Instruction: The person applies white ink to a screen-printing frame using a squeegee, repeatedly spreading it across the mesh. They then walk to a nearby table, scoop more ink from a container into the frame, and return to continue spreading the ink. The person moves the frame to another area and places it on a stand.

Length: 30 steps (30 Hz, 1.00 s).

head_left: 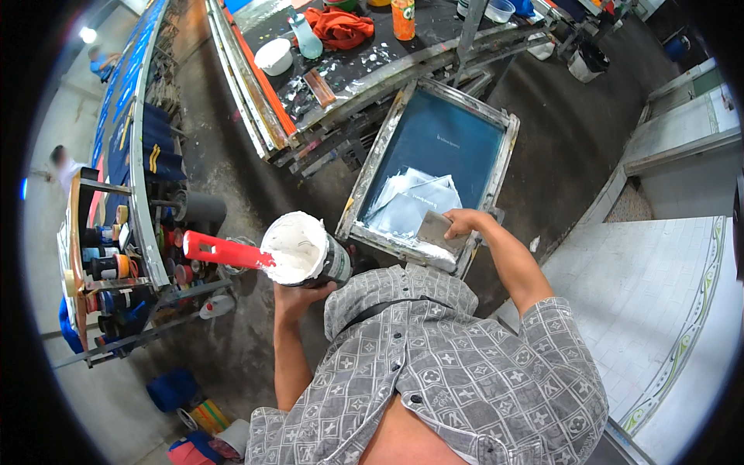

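My left hand (304,297) is wrapped round a tub (338,262) of thick white ink, holding it up from below and from the side. A red-handled spatula (226,251) leans out over the tub's left rim, its far end in the ink. With my right hand (467,222) I grip a flat grey scraper (432,229) by its upper right corner. The scraper rests low over the near end of a screen-printing frame (505,159) with blue mesh (451,128). White ink (435,254) lies beside its lower edge, and pale smeared patches (407,198) cover the near left mesh.
A stained worktable (372,66) beyond the frame carries a spray bottle (306,37), a white bowl (273,57), a red-orange cloth (339,29) and a wooden squeegee (318,87). Shelves of ink pots (112,266) stand at left. A lined bucket (587,63) stands far right. Two people are far left.
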Available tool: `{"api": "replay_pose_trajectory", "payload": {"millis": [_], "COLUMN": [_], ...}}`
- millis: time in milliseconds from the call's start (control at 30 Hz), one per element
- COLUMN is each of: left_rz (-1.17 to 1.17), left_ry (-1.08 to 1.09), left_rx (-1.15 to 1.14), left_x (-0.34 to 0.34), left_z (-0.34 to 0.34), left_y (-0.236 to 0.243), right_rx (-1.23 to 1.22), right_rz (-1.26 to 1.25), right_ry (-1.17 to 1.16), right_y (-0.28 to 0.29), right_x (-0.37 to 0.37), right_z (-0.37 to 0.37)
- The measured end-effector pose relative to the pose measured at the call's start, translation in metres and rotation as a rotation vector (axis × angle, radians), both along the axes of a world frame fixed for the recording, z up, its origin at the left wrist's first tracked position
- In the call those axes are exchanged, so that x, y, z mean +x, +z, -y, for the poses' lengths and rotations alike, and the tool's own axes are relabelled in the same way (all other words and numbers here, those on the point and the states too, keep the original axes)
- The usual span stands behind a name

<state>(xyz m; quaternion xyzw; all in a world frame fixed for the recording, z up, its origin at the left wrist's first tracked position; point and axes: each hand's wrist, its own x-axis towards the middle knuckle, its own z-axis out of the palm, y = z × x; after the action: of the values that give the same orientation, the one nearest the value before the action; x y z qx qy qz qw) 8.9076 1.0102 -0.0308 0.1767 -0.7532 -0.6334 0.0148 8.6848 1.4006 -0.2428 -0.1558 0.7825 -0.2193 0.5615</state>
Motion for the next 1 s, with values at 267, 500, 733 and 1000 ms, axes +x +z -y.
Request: {"api": "replay_pose_trajectory", "payload": {"millis": [267, 500, 733, 1000], "left_rz": [-0.107, -0.255, -0.368, -0.411], "left_ry": [-0.113, -0.377, -0.398, -0.406], "left_rx": [-0.008, 0.115, 0.202, 0.17], "left_x": [-0.04, -0.113, -0.139, -0.125], "left_z": [-0.009, -0.05, -0.07, -0.079], "left_y": [-0.014, -0.001, 0.027, 0.055], "right_rx": [-0.974, -1.306, -1.351, -0.968], "right_rz": [-0.099, -0.432, -1.06, -1.513], "right_ry": [-0.725, -0.97, -0.283, -0.03], "right_y": [0.151, 0.247, 0.305, 0.326], "right_x": [-0.024, 0.008, 0.013, -0.002], "right_z": [0.036, 0.053, 0.053, 0.022]}}
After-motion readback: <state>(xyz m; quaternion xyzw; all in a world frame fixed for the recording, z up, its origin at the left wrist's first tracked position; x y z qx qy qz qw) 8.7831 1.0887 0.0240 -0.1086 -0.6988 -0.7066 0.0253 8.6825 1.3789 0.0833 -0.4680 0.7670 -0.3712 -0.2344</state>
